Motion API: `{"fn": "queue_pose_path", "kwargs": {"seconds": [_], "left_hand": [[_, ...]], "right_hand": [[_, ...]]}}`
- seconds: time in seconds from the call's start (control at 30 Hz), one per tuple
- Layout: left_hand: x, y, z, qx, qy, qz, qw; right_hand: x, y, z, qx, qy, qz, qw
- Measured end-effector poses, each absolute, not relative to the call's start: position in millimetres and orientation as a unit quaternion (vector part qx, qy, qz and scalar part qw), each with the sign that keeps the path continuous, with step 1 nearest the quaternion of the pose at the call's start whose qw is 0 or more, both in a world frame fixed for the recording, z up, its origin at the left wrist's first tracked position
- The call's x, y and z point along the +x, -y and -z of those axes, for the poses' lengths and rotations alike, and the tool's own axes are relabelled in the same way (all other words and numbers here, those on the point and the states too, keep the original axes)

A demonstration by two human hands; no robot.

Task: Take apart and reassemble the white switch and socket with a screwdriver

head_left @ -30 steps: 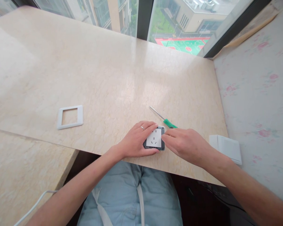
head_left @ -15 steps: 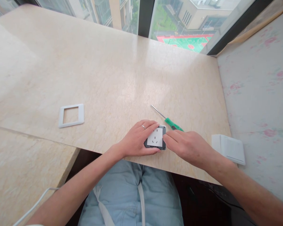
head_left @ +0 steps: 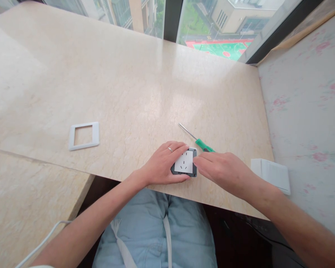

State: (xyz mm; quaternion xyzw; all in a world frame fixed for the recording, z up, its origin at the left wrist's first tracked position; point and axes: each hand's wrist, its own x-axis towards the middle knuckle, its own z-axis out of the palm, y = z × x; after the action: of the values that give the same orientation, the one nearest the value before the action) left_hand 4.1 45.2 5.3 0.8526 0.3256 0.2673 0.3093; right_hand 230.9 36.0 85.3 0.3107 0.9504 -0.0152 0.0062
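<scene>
A white wall socket (head_left: 183, 162) with a dark grey mounting frame lies near the front edge of the counter, its slots facing up. My left hand (head_left: 167, 163), with a ring on one finger, grips it from the left, thumb along the near side and fingers over the far side. At the socket's right edge, my right hand (head_left: 216, 168) has its fingertips pinched together; whatever is between them is too small or hidden to make out. Just beyond that hand lies a screwdriver (head_left: 203, 145) with a green handle, its shaft pointing to the far left and its handle end partly covered.
To the left a white cover frame (head_left: 84, 136) lies flat on the stone counter (head_left: 123, 93). White switch panels (head_left: 273, 175) sit at the right by the flowered wall (head_left: 304, 111). A white cable (head_left: 48, 234) runs at the lower left. Windows border the far side.
My right hand has shifted very slightly at the socket's right edge and covers a bit more of the screwdriver handle. My left hand keeps the same grip on the socket.
</scene>
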Motion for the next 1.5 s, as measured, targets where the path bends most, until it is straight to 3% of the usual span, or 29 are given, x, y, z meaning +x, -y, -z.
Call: {"fn": "queue_pose_path", "kwargs": {"seconds": [0.47, 0.73, 1.1, 1.5], "left_hand": [[4.3, -45.4, -5.5, 0.854, -0.322, -0.270, 0.308], [4.1, -44.9, -3.6, 0.853, -0.325, -0.267, 0.308], [3.9, -45.1, -2.4, 0.859, -0.319, -0.272, 0.295], [3.3, -46.0, -4.7, 0.859, -0.322, -0.261, 0.302]], "right_hand": [[229.8, -33.8, -82.3, 0.353, -0.935, 0.041, 0.011], [232.2, -39.8, -78.4, 0.384, -0.914, 0.125, -0.028], [226.8, -35.7, -78.7, 0.416, -0.901, 0.120, -0.016], [241.8, -27.4, -67.2, 0.470, -0.835, 0.235, -0.162]]}}
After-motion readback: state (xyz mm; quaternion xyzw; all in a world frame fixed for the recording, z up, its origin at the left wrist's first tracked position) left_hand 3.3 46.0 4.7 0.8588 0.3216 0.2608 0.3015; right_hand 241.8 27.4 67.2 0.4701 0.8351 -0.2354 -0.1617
